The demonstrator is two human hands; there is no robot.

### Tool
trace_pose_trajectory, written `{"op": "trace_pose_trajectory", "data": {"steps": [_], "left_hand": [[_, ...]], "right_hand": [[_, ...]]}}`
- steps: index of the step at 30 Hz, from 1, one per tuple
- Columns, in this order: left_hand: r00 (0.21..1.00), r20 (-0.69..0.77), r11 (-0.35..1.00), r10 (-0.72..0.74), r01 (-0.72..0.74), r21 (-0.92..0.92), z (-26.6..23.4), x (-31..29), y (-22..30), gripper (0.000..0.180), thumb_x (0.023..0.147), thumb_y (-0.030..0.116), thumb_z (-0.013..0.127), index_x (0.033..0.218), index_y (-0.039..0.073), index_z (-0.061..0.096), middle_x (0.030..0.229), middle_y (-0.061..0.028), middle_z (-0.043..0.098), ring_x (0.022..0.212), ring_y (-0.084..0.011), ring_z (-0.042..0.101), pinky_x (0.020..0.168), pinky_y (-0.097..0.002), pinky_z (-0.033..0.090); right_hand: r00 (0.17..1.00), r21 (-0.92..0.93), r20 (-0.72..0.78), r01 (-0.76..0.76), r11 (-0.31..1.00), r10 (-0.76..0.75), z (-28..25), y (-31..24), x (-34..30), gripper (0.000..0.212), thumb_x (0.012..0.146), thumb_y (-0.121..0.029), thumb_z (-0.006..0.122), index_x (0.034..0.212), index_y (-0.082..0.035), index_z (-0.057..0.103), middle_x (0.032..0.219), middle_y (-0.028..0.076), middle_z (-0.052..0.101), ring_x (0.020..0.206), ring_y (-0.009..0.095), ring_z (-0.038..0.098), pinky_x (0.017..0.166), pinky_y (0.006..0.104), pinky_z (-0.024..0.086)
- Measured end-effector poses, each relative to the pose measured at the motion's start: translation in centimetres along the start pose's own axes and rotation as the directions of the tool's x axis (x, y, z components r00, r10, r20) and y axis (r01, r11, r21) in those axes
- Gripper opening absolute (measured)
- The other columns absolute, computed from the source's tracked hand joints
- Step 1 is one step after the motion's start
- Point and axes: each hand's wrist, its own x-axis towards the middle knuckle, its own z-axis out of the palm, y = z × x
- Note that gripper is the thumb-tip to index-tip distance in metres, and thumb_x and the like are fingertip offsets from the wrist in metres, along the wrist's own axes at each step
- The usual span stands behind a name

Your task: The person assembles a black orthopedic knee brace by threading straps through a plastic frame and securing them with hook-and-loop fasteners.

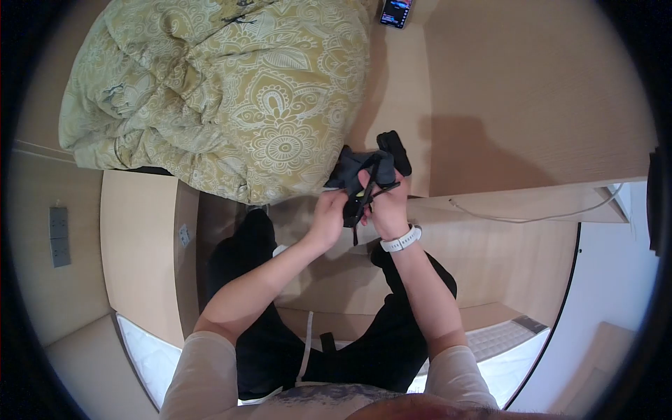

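My left hand (329, 220) and my right hand (387, 212) meet in front of me, both closed on a pair of black sunglasses (354, 212). Thin dark arms of the sunglasses stick up and across between my fingers. Just beyond my hands lies a dark grey-blue cloth (344, 169), bunched beside the quilt; whether my fingers also pinch it I cannot tell. A black oblong object (394, 150), perhaps a case, sits right behind my right hand. My right wrist wears a white band (401, 239).
A puffy yellow-green patterned quilt (280, 105) fills the far left. At the top, a phone (396, 12) with a lit screen rests on the pale wooden surface. A thin cable (532, 218) hangs along the board's edge at right. A wooden cabinet (140, 245) stands left.
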Motion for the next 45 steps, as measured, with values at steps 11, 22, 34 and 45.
{"op": "trace_pose_trajectory", "data": {"steps": [11,22,34,45], "left_hand": [[1.0,-0.008,0.999,-0.015,0.015,-0.038,0.1,0.1,0.2,0.032,0.102,0.016,0.035,0.094,-0.005,0.058,0.081,-0.0142,0.067,0.063,-0.0203,0.065,0.052,-0.0303,0.05],[0.997,-0.007,0.996,-0.083,0.083,-0.02,1.0,-0.1,0.8,0.035,0.105,0.022,0.034,0.094,-0.003,0.057,0.08,-0.0135,0.068,0.065,-0.02,0.066,0.048,-0.0296,0.047],[1.0,0.017,0.998,-0.011,0.01,0.059,0.4,-0.1,0.9,0.038,0.101,0.021,0.032,0.101,-0.006,0.059,0.084,-0.0147,0.068,0.067,-0.0216,0.065,0.049,-0.0306,0.049],[0.999,0.009,0.999,-0.032,0.032,-0.004,0.3,0.2,-0.1,0.035,0.102,0.018,0.033,0.094,-0.005,0.058,0.081,-0.015,0.068,0.066,-0.0211,0.066,0.057,-0.0316,0.051]], "right_hand": [[0.999,0.124,0.04,0.015,0.992,-0.02,-0.6,-1.1,0.4,0.005,0.094,-0.007,0.065,0.097,-0.004,0.061,0.08,0.0,0.061,0.067,0.01,0.057,0.051,0.0262,0.045],[0.97,0.152,0.04,0.233,0.961,-0.241,-2.7,-1.1,1.3,0.019,0.09,-0.005,0.07,0.108,-0.003,0.064,0.102,0.0,0.068,0.093,0.012,0.061,0.087,0.0277,0.048],[0.99,0.061,0.137,0.032,0.998,-0.04,-1.5,-2.3,0.3,0.021,0.089,-0.007,0.073,0.106,-0.002,0.064,0.088,0.002,0.068,0.065,0.01,0.062,0.051,0.0256,0.048],[0.995,0.123,0.063,0.073,0.99,-0.081,-1.8,-0.3,0.7,0.017,0.089,-0.005,0.072,0.102,-0.004,0.062,0.086,0.002,0.067,0.066,0.012,0.061,0.06,0.0277,0.05]]}}
